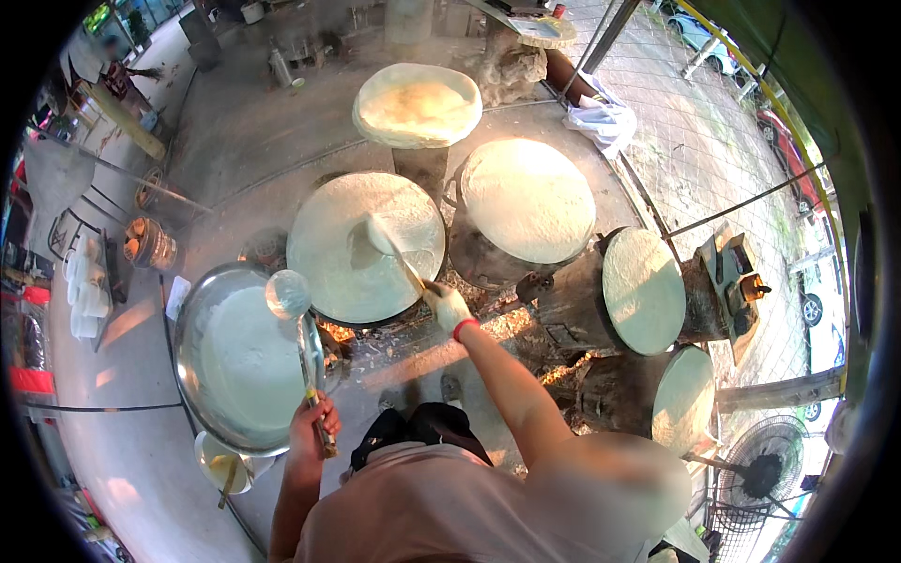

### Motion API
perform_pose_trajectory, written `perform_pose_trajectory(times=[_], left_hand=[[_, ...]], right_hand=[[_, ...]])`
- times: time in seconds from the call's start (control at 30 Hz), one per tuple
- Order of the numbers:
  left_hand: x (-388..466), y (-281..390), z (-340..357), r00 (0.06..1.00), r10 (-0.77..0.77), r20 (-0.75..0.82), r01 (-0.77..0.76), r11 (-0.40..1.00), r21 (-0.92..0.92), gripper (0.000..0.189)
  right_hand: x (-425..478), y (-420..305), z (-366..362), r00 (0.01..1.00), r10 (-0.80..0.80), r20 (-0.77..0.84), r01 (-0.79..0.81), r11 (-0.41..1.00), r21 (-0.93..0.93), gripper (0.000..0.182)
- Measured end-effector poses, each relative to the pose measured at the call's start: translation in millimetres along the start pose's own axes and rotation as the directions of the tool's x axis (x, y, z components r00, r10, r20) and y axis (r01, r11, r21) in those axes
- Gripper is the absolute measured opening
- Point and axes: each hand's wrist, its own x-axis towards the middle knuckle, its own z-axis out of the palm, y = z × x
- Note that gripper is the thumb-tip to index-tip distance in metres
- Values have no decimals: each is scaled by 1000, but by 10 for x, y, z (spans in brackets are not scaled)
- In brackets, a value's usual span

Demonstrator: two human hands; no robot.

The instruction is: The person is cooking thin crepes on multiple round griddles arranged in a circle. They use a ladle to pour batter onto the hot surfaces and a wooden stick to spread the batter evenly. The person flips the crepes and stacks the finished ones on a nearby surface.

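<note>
My left hand (314, 420), bare, is closed around the handle of a metal ladle (288, 295). The ladle's round bowl hangs over the edge of a large stainless steel basin (184, 345) with white batter (246, 366) in it. My right hand (448, 308) wears a pale glove and a red wristband. It grips the wooden handle of a spreader (400, 259), whose pale head lies over a round griddle. A layer of white batter (331, 260) coats this griddle and looks thicker and rougher near its far right side.
More round griddles carry pale sheets (528, 200), (644, 292), (684, 401). Farther off, a stack of thin flatbreads (417, 105) rests on a stand. Embers glow (338, 331) below the griddle. A bucket (225, 464) and a fan (764, 475) flank me. A person (123, 77) is at upper left.
</note>
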Motion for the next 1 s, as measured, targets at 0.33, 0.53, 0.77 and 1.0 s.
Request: perform_pose_trajectory(times=[0.33, 0.53, 0.77, 1.0], left_hand=[[93, -421, 265, 995, -32, -91, 22, 993, -112, 15], [-9, -759, 475, 974, -14, -226, 1, 998, -58, 9], [156, -760, 446, 950, -67, -306, 95, 993, 77, 12], [787, -584, 516, 924, 166, -344, 68, 815, 576, 10]], right_hand=[[396, -291, -291, 955, -198, 221, 249, 940, -232, 35], [849, 466, -229, 947, -224, 232, 248, 965, -81, 33], [981, -22, -418, 961, -40, 273, -25, 973, 230, 37], [-178, 245, -598, 936, 105, 335, -234, 897, 375, 35]])
